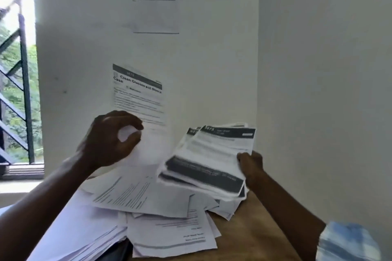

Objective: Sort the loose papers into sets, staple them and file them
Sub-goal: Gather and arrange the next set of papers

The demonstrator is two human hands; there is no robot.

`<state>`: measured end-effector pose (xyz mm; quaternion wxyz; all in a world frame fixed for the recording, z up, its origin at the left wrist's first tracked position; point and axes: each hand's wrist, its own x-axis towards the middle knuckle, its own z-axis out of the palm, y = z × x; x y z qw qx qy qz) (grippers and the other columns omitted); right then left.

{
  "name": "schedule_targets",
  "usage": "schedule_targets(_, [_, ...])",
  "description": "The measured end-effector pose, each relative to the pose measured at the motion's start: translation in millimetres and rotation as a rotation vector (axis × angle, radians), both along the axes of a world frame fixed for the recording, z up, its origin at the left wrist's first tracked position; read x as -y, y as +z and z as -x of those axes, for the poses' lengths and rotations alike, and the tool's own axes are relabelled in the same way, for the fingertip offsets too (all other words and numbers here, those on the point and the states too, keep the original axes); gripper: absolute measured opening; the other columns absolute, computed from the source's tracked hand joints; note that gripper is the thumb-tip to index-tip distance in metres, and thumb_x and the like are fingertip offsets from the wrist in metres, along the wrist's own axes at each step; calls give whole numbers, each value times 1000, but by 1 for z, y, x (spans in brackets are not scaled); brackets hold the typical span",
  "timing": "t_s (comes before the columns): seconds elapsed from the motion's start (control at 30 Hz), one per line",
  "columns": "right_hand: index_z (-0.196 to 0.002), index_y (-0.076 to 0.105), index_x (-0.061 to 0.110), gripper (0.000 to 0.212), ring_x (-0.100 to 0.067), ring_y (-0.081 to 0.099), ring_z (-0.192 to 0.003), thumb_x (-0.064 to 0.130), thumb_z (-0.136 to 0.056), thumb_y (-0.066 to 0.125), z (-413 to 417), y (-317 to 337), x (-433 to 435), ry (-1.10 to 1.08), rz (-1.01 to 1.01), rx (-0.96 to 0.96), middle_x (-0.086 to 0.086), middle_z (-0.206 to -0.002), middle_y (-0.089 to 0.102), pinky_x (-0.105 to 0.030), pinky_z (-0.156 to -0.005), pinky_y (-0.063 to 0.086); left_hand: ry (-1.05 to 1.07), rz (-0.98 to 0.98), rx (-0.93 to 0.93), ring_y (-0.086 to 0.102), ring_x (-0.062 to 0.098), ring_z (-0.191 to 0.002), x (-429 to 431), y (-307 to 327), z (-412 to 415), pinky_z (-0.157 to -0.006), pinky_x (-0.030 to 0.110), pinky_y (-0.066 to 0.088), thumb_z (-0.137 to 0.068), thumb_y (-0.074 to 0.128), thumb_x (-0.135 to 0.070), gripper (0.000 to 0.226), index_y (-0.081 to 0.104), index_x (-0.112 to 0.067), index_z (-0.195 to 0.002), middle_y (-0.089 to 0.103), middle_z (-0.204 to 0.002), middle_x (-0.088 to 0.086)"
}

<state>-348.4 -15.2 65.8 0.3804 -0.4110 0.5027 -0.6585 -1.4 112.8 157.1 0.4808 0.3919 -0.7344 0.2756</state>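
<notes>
1. The left hand (110, 140) is pinching a single sheet (139, 95) upright by its lower edge, fingers curled round it.
2. The right hand (251, 165) is gripping a fanned stack (205, 159) by its right edge, just right of the left hand.
3. Below both hands, loose papers (148, 207) are lying heaped on the wooden table (254, 231).

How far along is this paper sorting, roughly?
Early on. Done so far: a fanned bundle gathered in the right hand. In hand: the left hand holds up a single sheet, apparently being checked. Left: a messy heap of loose papers lies on the table; no stapler or file is in view, so stapling and filing appear not yet begun.
</notes>
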Motion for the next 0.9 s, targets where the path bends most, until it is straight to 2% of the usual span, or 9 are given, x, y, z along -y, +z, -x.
schedule_targets(0.1, [-88,70,14,25,-22,63,-71,-5,-93,55,-31,-27,8,137,-23,-50,-2,-80,69,-26,-63,49,17,-37,-347,66,-11,-85,18,-7,-15,-86,15,48,-84,69,-43,25,83,-24,-91,77,-89,-13])
schedule_targets(0.3, [-101,72,9,13,-34,72,-93,6,-99,60,-71,-70,37,294,-161,-133,-11,-94,76,-44,-88,59,-444,-165,-949,71,20,-80,73,-22,-17,-80,37,53,-87,72,-15,13,83,-18,-81,79,-81,4])
schedule_targets(0.37, [-110,72,6,14,-31,75,-92,8,-101,62,-72,-91,47,339,-176,-155,-17,-105,77,-43,-82,62,-665,-216,-1175,70,29,-80,94,-32,-18,-79,36,55,-88,67,-15,19,80,-9,-76,77,-78,11])
schedule_targets(0.47, [-129,63,7,31,-30,74,-101,5,-98,66,-74,-105,46,297,-91,-255,-16,-115,75,-47,-93,59,-848,-565,-1365,69,26,-72,121,-60,-9,-74,29,56,-96,59,-15,33,76,-3,-69,74,-71,11])
schedule_targets(0.57, [-144,55,25,76,-25,67,-117,58,-80,81,-82,-99,33,256,-16,-162,-5,-128,69,-46,-103,52,-648,-904,-911,70,16,-67,136,-101,-4,-69,27,53,-91,68,-9,29,79,-7,-64,75,-71,10])
schedule_targets(0.6, [-129,68,34,57,-22,70,-113,65,-81,75,-85,-95,30,298,-22,-35,-1,-120,74,-43,-99,53,-568,-955,-694,71,12,-68,137,-113,-5,-68,22,53,-90,73,-9,26,80,-9,-65,77,-74,8])
schedule_targets(0.63, [-109,78,38,26,-20,72,-107,55,-93,67,-89,-90,26,337,-53,41,3,-108,78,-40,-94,54,-501,-1003,-506,71,10,-71,137,-125,-5,-69,20,53,-92,75,-13,24,80,-12,-69,78,-76,4])
schedule_targets(0.73, [-101,78,31,26,-20,73,-101,20,-106,54,-86,-89,32,330,-94,-68,8,-98,79,-32,-86,54,-380,-1049,-136,72,10,-80,136,-152,-2,-76,25,54,-94,76,-31,20,78,-21,-76,77,-79,-8])
schedule_targets(0.9, [-105,75,5,61,-26,72,-79,55,-106,40,-72,-89,40,396,-160,133,-14,-93,75,-33,-68,56,-312,-901,46,70,-2,-83,126,-164,15,-74,11,47,-91,77,-34,16,75,-30,-76,73,-79,-24])
